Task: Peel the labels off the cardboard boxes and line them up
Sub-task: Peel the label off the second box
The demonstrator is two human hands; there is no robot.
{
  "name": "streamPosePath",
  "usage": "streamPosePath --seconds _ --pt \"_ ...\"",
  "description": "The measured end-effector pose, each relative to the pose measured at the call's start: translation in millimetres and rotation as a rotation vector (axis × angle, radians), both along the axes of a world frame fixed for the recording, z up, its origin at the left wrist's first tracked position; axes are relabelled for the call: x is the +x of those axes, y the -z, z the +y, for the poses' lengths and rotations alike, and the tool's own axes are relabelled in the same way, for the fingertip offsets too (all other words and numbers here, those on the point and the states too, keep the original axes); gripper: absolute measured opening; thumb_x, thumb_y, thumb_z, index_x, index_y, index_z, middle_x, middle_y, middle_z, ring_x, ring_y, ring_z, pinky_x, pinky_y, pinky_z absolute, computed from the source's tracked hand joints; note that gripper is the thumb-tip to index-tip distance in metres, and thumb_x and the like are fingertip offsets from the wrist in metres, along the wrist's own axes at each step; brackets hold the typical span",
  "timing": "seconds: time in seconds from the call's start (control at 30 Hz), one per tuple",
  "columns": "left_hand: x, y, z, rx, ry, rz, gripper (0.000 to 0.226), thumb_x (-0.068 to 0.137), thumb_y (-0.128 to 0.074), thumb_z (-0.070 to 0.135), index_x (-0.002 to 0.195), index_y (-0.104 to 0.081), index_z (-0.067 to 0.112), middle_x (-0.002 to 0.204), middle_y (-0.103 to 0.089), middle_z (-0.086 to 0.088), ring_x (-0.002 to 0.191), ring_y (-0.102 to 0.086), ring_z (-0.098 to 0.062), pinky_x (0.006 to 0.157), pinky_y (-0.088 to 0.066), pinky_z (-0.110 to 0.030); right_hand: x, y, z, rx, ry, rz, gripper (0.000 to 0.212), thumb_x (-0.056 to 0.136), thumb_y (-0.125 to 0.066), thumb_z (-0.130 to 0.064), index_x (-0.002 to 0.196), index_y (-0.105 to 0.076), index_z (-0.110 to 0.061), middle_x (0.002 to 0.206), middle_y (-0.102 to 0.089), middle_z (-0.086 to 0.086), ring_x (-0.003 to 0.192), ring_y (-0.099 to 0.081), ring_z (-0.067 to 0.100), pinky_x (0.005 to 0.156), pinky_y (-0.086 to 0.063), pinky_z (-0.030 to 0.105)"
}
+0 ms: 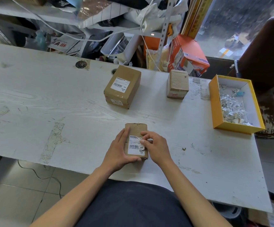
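Head view | small cardboard box (136, 128) lay near the table's (51, 104) front edge | left hand (118, 149) clasped its left side | right hand (156, 147) pinched the white label's (135, 145) upper right corner | two more boxes (122, 86) (177, 83) stood behind | yellow tray (215, 108) held paper scraps (231, 105).

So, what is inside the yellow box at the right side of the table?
The yellow box holds crumpled white label scraps and one small blue piece. The floor beneath the scraps is covered.

The right hand (156, 145) hides the label's (135, 145) right edge; its small print is illegible.
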State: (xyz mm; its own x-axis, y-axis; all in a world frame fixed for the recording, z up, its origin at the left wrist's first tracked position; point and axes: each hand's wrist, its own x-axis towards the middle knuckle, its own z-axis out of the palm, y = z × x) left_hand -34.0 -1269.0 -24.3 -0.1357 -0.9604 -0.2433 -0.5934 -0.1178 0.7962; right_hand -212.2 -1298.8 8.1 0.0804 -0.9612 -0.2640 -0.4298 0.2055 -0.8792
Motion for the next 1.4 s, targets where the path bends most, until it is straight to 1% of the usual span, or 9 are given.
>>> streamPosePath --seconds 0.2,0.37,0.47,0.73,0.83,1.0,1.1,1.27,1.4 --pt "0.6 2.7 0.0 0.000 0.001 -0.006 0.126 0.052 -0.083 0.064 0.151 -0.004 0.051 0.161 -0.017 0.014 0.144 -0.026 -0.007 0.115 -0.032 -0.034 0.1 0.9 0.0 0.004 0.005 0.007 0.017 0.085 -0.068 -0.010 0.071 -0.065 -0.020 0.108 -0.064 -0.018 0.092 -0.063 0.005 0.078 -0.054 0.022" --pt "0.9 2.3 -0.4 -0.001 0.003 0.001 0.127 0.052 -0.083 0.063 0.149 -0.002 0.054 0.161 -0.017 0.014 0.144 -0.025 -0.007 0.115 -0.031 -0.032 0.3 -0.2 0.0 0.015 0.009 -0.009 0.021 0.085 -0.067 -0.010 0.069 -0.064 -0.023 0.107 -0.064 -0.019 0.092 -0.063 0.005 0.078 -0.055 0.024" --pt "0.9 3.3 -0.1 0.001 -0.001 -0.007 0.127 0.051 -0.083 0.063 0.150 -0.004 0.053 0.161 -0.017 0.015 0.144 -0.026 -0.008 0.115 -0.032 -0.035 -0.1 0.8 -0.2 0.014 0.005 0.001 0.018 0.086 -0.067 -0.011 0.071 -0.064 -0.020 0.107 -0.063 -0.021 0.090 -0.063 0.003 0.073 -0.053 0.016" --pt "0.9 3.5 -0.3 -0.006 0.008 -0.020 0.126 0.052 -0.082 0.066 0.148 -0.002 0.057 0.161 -0.016 0.016 0.144 -0.026 -0.010 0.116 -0.033 -0.039 0.1 0.7 -0.2 0.007 -0.001 0.000 0.021 0.086 -0.066 -0.011 0.070 -0.062 -0.023 0.108 -0.063 -0.019 0.091 -0.063 0.004 0.073 -0.053 0.017" --pt "0.6 2.9 -0.5 -0.012 0.009 -0.020 0.125 0.052 -0.082 0.065 0.145 0.000 0.060 0.161 -0.016 0.016 0.144 -0.025 -0.009 0.116 -0.032 -0.038 0.1 0.6 -0.3 0.002 -0.009 0.006 0.019 0.087 -0.065 -0.011 0.072 -0.062 -0.021 0.109 -0.063 -0.018 0.090 -0.062 0.002 0.070 -0.050 0.012" --pt "0.8 2.6 0.0 -0.009 0.009 -0.017 0.126 0.052 -0.083 0.064 0.149 -0.002 0.055 0.161 -0.016 0.015 0.144 -0.026 -0.008 0.116 -0.033 -0.037 -0.5 1.6 0.1 -0.014 -0.020 0.019 0.020 0.087 -0.064 -0.010 0.071 -0.061 -0.021 0.109 -0.063 -0.017 0.095 -0.062 0.006 0.078 -0.055 0.023" --pt "0.2 2.2 -0.3 -0.007 0.007 -0.016 0.126 0.052 -0.083 0.064 0.148 -0.002 0.055 0.161 -0.017 0.015 0.144 -0.026 -0.008 0.116 -0.033 -0.038 -0.2 1.3 0.0 -0.014 -0.022 0.019 0.021 0.087 -0.064 -0.010 0.070 -0.060 -0.022 0.109 -0.063 -0.016 0.095 -0.062 0.006 0.080 -0.055 0.025" --pt "0.2 1.8 -0.1 0.000 0.005 -0.018 0.126 0.052 -0.081 0.066 0.149 -0.003 0.053 0.161 -0.016 0.015 0.145 -0.025 -0.009 0.116 -0.033 -0.039 -0.7 0.4 0.4 -0.004 -0.015 0.003 0.020 0.087 -0.064 -0.009 0.071 -0.061 -0.021 0.108 -0.063 -0.018 0.094 -0.061 0.003 0.075 -0.052 0.017" --pt "0.0 2.0 0.1 0.000 0.005 -0.014 0.127 0.052 -0.082 0.066 0.150 -0.004 0.051 0.161 -0.016 0.014 0.145 -0.024 -0.009 0.116 -0.032 -0.037 -0.7 0.4 0.9 0.008 -0.011 -0.016 0.019 0.087 -0.064 -0.009 0.072 -0.061 -0.020 0.109 -0.063 -0.017 0.092 -0.062 0.003 0.071 -0.051 0.012"
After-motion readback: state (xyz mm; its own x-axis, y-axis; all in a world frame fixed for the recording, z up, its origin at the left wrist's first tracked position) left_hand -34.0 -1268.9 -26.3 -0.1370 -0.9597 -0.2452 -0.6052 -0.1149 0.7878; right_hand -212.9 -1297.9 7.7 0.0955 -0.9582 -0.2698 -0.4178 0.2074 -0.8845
